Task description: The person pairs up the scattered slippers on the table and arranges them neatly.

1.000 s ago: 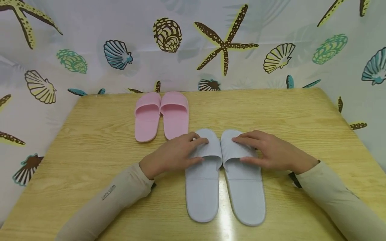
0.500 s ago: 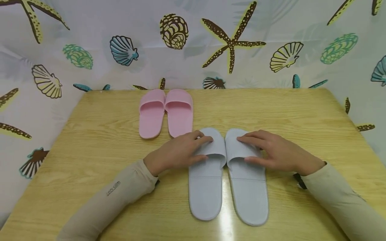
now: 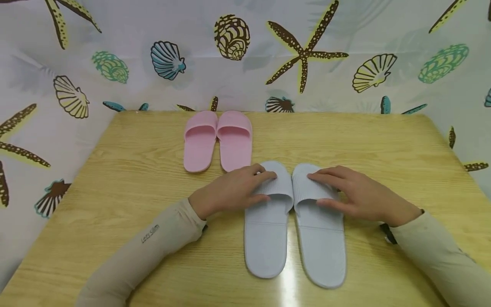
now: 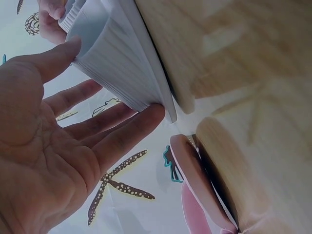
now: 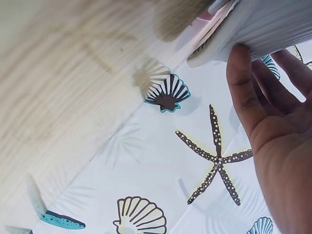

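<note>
Two pale grey-white slippers lie side by side on the wooden table, soles down, with toes pointing away from me. My left hand (image 3: 237,189) rests on the ribbed strap of the left slipper (image 3: 266,245). In the left wrist view its thumb lies near the strap's opening edge, and its loosely spread fingers touch the strap's outer side. On the strap of the right slipper (image 3: 323,251), my right hand (image 3: 360,194) lies with extended fingers across the top and its thumb by the opening. In the right wrist view, one fingertip of that hand touches the strap's side.
A pair of pink slippers (image 3: 199,153) stands at the back left, near my left hand. Behind the wooden table (image 3: 161,170) hangs a white cloth (image 3: 130,25) printed with shells and starfish, which also runs along both sides.
The whole head view has shifted, so everything appears farther right in it. Both hands stay on the grey-white slippers, with no clear movement against the table.
</note>
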`<action>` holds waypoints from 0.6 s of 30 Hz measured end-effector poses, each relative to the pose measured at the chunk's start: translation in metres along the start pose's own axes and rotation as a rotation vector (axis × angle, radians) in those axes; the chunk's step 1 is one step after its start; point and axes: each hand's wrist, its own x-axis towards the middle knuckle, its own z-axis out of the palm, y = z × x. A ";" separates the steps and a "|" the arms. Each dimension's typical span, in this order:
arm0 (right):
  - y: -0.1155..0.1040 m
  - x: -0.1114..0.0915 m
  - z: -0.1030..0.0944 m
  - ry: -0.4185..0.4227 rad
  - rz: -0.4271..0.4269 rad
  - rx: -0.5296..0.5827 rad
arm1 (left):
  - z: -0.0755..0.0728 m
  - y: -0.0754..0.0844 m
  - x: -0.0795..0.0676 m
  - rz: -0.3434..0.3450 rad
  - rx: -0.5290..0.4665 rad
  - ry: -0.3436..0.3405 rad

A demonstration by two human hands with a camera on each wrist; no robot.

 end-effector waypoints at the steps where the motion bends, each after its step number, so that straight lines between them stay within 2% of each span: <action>1: 0.000 0.000 0.001 0.004 0.001 0.003 | -0.001 0.000 0.000 0.000 0.001 -0.001; 12: -0.003 0.000 0.005 0.029 0.023 -0.009 | 0.000 -0.001 -0.003 -0.011 -0.023 0.003; 18: -0.003 0.004 0.005 0.048 0.008 -0.026 | -0.001 -0.004 -0.001 -0.024 -0.005 0.031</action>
